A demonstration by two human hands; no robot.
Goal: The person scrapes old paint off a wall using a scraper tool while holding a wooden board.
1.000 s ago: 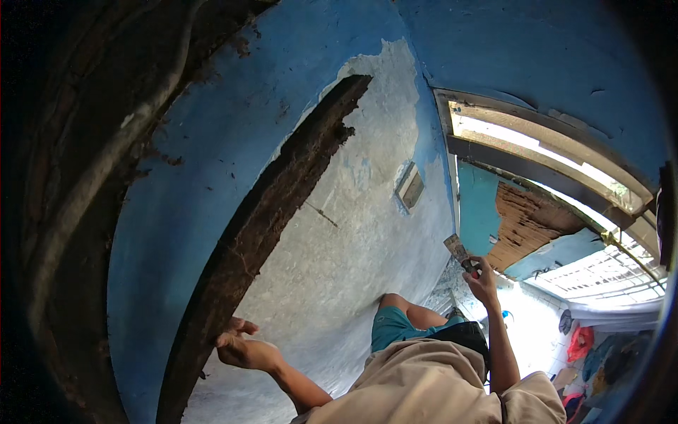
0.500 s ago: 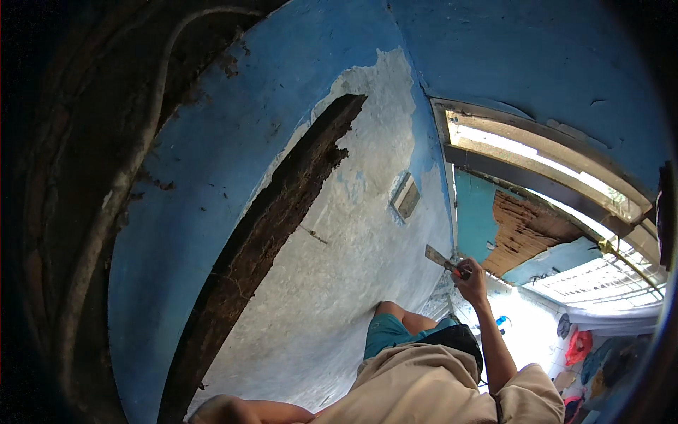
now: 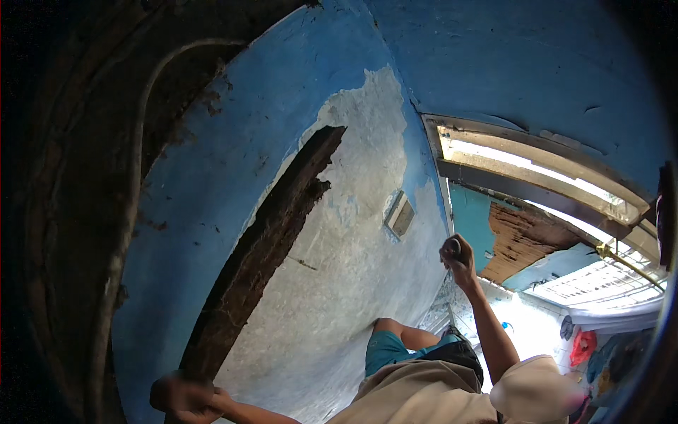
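At the lower left my left hand (image 3: 189, 400) is smeared by blur and lies over the lower part of a dark brown, ragged-edged wooden strip (image 3: 265, 230). Its fingers cannot be made out, nor whether it grips the wood. My right hand (image 3: 460, 261) is raised in front of the wall corner, fingers wrapped round a scraper (image 3: 454, 247). Only the dark rounded end of its handle shows now; the blade is hidden. Behind the strip is the wall (image 3: 353, 275), peeled to grey-white plaster with blue paint around it.
A rectangular wall box (image 3: 400, 216) sits on the plaster, with a small hook (image 3: 304, 263) lower down. To the right are a slatted vent frame (image 3: 537, 162) and a splintered wooden panel (image 3: 526, 240). A pipe (image 3: 134, 169) curves at far left; a red bag (image 3: 583, 346) lies low right.
My left hand has come up into view at the lower left, over the strip. My right hand has risen slightly and turned, hiding the scraper's blade. The view has tilted, shifting the wall lower.
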